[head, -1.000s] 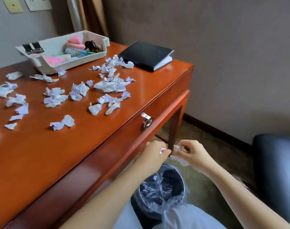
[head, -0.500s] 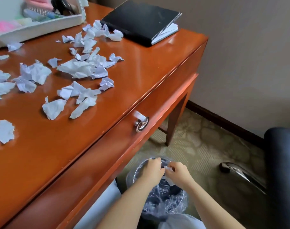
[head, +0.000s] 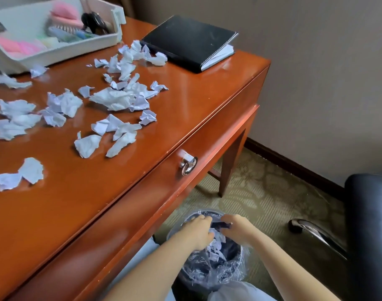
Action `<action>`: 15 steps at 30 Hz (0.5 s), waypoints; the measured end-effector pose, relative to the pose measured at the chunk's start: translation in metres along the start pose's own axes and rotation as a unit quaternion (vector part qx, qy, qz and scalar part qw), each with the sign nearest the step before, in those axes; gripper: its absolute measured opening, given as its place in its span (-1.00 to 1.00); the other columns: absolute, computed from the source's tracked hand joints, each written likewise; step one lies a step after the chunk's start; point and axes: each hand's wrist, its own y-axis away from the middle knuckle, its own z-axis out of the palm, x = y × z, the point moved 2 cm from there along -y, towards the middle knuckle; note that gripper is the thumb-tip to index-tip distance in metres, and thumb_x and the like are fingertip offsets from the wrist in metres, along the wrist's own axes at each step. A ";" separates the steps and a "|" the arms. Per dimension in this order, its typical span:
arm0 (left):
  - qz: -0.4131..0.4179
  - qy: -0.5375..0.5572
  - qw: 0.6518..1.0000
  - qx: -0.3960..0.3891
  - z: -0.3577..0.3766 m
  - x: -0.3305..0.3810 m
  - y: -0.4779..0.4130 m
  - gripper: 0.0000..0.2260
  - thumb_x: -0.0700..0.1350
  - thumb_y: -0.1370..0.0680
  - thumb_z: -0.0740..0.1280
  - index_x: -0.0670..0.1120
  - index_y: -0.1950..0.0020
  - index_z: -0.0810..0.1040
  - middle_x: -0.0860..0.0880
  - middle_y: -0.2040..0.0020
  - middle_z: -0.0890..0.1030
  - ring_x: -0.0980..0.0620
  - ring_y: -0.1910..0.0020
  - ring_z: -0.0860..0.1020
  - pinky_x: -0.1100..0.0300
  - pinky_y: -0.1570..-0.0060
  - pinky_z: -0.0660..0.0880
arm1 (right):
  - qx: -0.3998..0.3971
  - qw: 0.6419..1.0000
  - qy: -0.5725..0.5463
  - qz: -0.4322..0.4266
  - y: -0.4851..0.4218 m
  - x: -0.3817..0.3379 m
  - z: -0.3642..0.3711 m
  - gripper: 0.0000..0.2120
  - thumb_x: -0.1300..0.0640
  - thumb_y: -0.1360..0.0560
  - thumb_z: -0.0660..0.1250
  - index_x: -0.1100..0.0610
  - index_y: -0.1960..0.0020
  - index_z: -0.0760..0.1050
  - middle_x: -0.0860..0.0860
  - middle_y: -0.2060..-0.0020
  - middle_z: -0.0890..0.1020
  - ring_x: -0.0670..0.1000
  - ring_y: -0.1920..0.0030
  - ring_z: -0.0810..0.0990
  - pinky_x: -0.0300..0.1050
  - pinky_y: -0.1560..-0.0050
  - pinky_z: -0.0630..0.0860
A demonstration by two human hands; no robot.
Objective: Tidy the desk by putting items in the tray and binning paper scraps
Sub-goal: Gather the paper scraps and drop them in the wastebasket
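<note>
A black bin [head: 233, 268] lined with clear plastic stands on the carpet under the desk's front edge. My left hand [head: 196, 232] and my right hand [head: 236, 230] hover side by side over its mouth, fingers loosely spread. White paper scraps [head: 216, 246] lie loose between and below them inside the bin. Many crumpled paper scraps [head: 118, 98] are scattered over the wooden desk [head: 185, 101]. A white tray [head: 62, 51] at the back left holds a pink brush, a black clip and other small items.
A black notebook [head: 189, 41] lies at the desk's back right corner. A metal drawer knob [head: 188, 165] sticks out of the desk front above the bin. A black chair [head: 368, 224] with a chrome arm stands at the right.
Both hands dropped from in front of the drawer down to the bin's mouth. The scraps they held now lie loose in the bin. The view tilted down and to the right.
</note>
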 end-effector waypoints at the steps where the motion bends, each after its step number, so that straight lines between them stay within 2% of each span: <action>1: 0.014 0.002 1.000 -0.004 -0.008 0.004 0.009 -0.54 -0.03 -0.64 0.12 -0.15 -0.50 0.17 -0.14 -0.47 0.24 -0.16 -0.42 0.28 -0.05 -0.33 0.32 | 0.007 1.000 0.017 -0.007 0.006 -0.004 -0.009 -0.61 0.12 -0.55 0.24 0.13 -0.37 0.38 0.06 -0.30 0.51 0.08 -0.22 0.54 -0.09 -0.22 0.45; 4: 0.051 0.003 0.999 0.009 -0.039 0.017 0.038 -0.56 -0.01 -0.63 0.14 -0.13 -0.48 0.22 -0.13 -0.44 0.30 -0.13 -0.35 0.37 0.02 -0.25 0.35 | 0.041 0.997 0.054 -0.023 0.027 -0.017 -0.039 -0.60 0.10 -0.52 0.27 0.10 -0.35 0.40 0.05 -0.27 0.53 0.06 -0.22 0.53 -0.09 -0.22 0.48; 8: 0.093 -0.049 0.993 0.058 -0.077 0.034 0.087 -0.58 0.02 -0.62 0.14 -0.09 -0.46 0.27 -0.10 -0.44 0.35 -0.09 -0.36 0.39 0.01 -0.31 0.36 | 0.091 0.991 0.084 -0.058 0.065 -0.039 -0.078 -0.71 0.07 -0.46 0.30 0.06 -0.17 0.51 0.05 -0.13 0.60 0.07 -0.07 0.59 -0.02 -0.10 0.55; 12: 0.141 -0.102 0.980 0.094 -0.104 0.050 0.145 -0.64 0.03 -0.61 0.16 -0.04 -0.38 0.37 -0.05 -0.36 0.44 -0.04 -0.27 0.46 -0.03 -0.26 0.43 | 0.131 0.977 0.131 -0.106 0.108 -0.069 -0.111 -0.67 0.09 -0.50 0.32 0.08 -0.25 0.48 0.02 -0.17 0.58 0.05 -0.16 0.56 -0.02 -0.19 0.50; 15: 0.167 -0.165 0.962 0.139 -0.123 0.057 0.189 -0.65 0.03 -0.61 0.16 -0.03 -0.37 0.37 -0.03 -0.31 0.46 -0.02 -0.22 0.48 -0.03 -0.20 0.47 | 0.158 0.962 0.163 -0.149 0.138 -0.096 -0.129 -0.67 0.10 -0.51 0.31 0.14 -0.25 0.48 0.04 -0.17 0.59 0.07 -0.13 0.57 -0.02 -0.16 0.51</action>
